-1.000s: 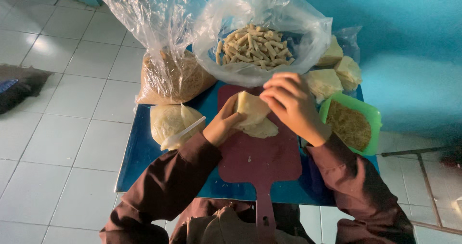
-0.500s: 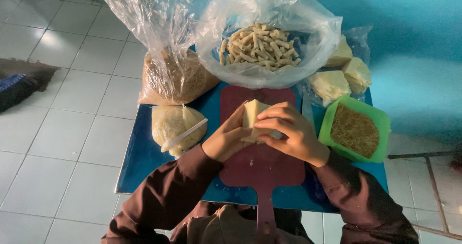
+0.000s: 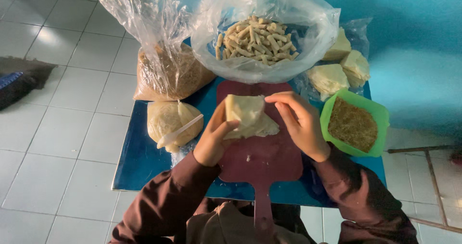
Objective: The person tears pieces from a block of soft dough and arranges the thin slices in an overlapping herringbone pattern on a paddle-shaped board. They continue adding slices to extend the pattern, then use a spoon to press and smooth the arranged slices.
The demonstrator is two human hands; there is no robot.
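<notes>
Hands first: left hand (image 3: 214, 140) has its grip closed on a pale folded wrapper (image 3: 248, 116), thumb on top, while the right hand (image 3: 301, 123) pinches the wrapper's far right edge. It sits just above a dark red cutting board (image 3: 262, 159) in the middle of the blue tabletop (image 3: 139, 162). Containers: far side, a clear bag (image 3: 269, 32) rolled open and full of finished pale rolls. Far left, another clear bag (image 3: 166, 70) holds brown crumbs. Left of the board, a small bag (image 3: 166, 121) of pale yellow filling with a white spoon (image 3: 180, 131) on it. Right, a green tub (image 3: 356, 123) of brown crumbs, and behind it a bag of folded wrappers (image 3: 339, 68).
</notes>
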